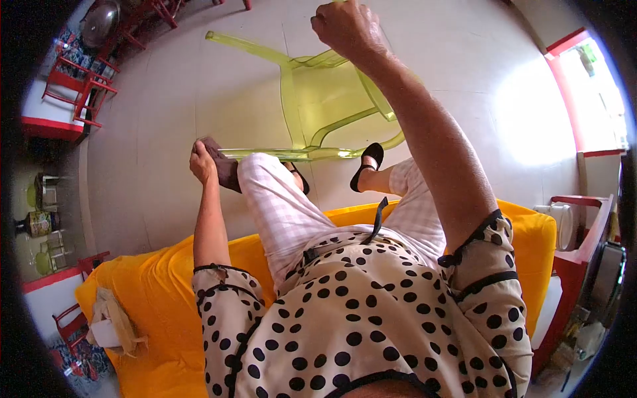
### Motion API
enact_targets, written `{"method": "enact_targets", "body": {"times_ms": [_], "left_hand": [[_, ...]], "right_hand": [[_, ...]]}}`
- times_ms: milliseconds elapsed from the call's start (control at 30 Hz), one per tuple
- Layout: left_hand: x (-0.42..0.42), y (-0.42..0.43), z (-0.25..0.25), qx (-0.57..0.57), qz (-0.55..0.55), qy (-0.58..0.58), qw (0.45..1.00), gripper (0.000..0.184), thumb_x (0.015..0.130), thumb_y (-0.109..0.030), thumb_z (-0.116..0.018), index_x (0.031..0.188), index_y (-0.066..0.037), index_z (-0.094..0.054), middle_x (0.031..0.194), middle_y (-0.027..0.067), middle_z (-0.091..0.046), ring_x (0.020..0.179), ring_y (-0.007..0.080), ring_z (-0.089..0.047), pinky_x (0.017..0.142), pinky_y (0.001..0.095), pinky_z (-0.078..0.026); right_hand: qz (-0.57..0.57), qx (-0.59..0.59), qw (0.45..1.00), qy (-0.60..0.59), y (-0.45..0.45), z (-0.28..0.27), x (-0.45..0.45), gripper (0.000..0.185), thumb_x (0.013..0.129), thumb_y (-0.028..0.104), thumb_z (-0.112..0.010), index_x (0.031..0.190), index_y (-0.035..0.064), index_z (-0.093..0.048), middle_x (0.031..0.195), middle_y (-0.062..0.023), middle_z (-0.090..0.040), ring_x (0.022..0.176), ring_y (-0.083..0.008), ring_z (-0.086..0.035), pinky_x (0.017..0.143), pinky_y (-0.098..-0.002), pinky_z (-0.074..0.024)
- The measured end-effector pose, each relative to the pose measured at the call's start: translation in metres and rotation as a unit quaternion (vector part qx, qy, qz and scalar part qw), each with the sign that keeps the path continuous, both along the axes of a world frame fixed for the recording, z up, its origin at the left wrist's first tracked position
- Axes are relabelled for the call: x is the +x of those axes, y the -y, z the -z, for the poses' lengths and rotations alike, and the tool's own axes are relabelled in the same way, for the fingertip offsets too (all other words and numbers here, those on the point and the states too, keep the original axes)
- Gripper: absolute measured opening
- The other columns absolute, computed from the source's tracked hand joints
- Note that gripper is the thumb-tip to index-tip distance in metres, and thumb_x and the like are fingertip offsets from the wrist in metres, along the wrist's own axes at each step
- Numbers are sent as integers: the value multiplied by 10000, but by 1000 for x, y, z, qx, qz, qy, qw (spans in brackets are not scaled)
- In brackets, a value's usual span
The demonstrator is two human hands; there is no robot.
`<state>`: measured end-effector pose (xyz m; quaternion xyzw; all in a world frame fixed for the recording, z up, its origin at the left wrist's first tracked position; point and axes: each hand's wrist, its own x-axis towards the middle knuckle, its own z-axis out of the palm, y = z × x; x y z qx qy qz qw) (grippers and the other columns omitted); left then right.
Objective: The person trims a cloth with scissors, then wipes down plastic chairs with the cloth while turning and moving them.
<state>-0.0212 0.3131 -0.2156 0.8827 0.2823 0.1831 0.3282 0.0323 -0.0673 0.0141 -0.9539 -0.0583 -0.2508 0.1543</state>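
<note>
A see-through yellow-green plastic chair (287,99) lies tipped over in front of my knees, its legs pointing outward. At the end of its nearest leg, my left hand (202,161) is closed on a brown cloth (223,165). The cloth covers the end of that leg. Farther out, my right hand (350,30) is closed in a fist at the top edge of the view. A bit of yellow-green plastic shows beyond its fingers, so it grips a part of the chair. The forearm hides some of the chair on that side.
I sit on a seat with an orange cover (166,278); a beige bag (113,322) lies on its left. Red chairs (83,86) stand at the far left. To the right is a red-framed stand (577,272). Pale floor tiles (166,113) surround the chair.
</note>
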Motion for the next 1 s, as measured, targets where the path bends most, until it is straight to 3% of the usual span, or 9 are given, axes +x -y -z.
{"method": "enact_targets", "body": {"times_ms": [200, 267, 467, 567, 667, 767, 867, 900, 1000], "left_hand": [[-7, 11, 0, -14, -28, 87, 996, 535, 889, -450, -425, 914, 32, -657, 899, 232, -657, 870, 397, -614, 787, 458, -468], [-13, 17, -14, -74, -34, 66, 995, 547, 892, -455, -425, 922, 42, -651, 912, 221, -660, 864, 384, -620, 788, 457, -472], [-10, -8, 13, -240, -104, 36, 965, 544, 894, -447, -452, 989, 60, -623, 994, 236, -635, 875, 382, -614, 783, 437, -491], [-15, -13, 11, -141, -143, 16, 979, 539, 892, -436, -477, 992, 75, -613, 1008, 222, -631, 872, 355, -613, 769, 420, -495], [-29, 4, -45, -205, -135, 89, 965, 528, 886, -425, -503, 974, 84, -611, 1014, 204, -628, 868, 330, -606, 767, 415, -495], [-15, 9, -75, -319, -56, 157, 933, 503, 885, -435, -530, 1031, 41, -598, 952, 148, -637, 840, 269, -613, 745, 400, -509], [-12, 67, -143, -418, 83, 155, 891, 464, 895, -445, -532, 1036, -7, -594, 883, 100, -641, 788, 218, -619, 716, 353, -517], [-11, 90, -158, -436, 136, 152, 876, 453, 899, -445, -531, 1022, -14, -600, 876, 95, -642, 780, 214, -619, 713, 346, -516], [8, 150, -172, -433, 305, 169, 831, 417, 914, -433, -519, 988, -35, -619, 850, 78, -645, 744, 197, -620, 695, 326, -512]], "right_hand": [[-4, -12, 1000, 13, 16, 3, 2, 233, 798, 279, -541, 748, 92, -672, 683, -171, -627, 655, -384, -620, 621, -492, -506], [1, -18, 1000, 6, 18, 1, -1, 226, 790, 282, -545, 746, 100, -672, 684, -159, -633, 659, -364, -629, 613, -473, -512], [5, -1, 1000, -15, 16, -2, -2, 215, 781, 256, -557, 713, 85, -669, 704, -169, -644, 688, -344, -652, 603, -443, -521], [3, 19, 1000, 13, 17, 0, -1, 184, 767, 226, -573, 689, 82, -656, 680, -163, -635, 656, -349, -641, 582, -446, -511], [0, 27, 999, 39, 18, 5, 1, 176, 756, 216, -578, 670, 80, -647, 669, -165, -627, 634, -356, -630, 570, -452, -502], [-3, 38, 999, 23, 16, 0, -3, 214, 788, 231, -557, 674, 71, -643, 669, -171, -621, 646, -371, -626, 591, -450, -503], [-1, 180, 982, 62, 16, 10, 2, 269, 825, 272, -523, 711, 57, -638, 693, -175, -630, 660, -370, -627, 600, -451, -492], [-22, 300, 953, 12, 18, 5, -6, 327, 848, 325, -500, 736, 45, -627, 700, -169, -636, 665, -364, -625, 625, -461, -477], [-57, 470, 881, 17, 24, 18, -20, 342, 848, 347, -493, 784, 44, -638, 674, -155, -636, 657, -353, -621, 664, -465, -468]]}}
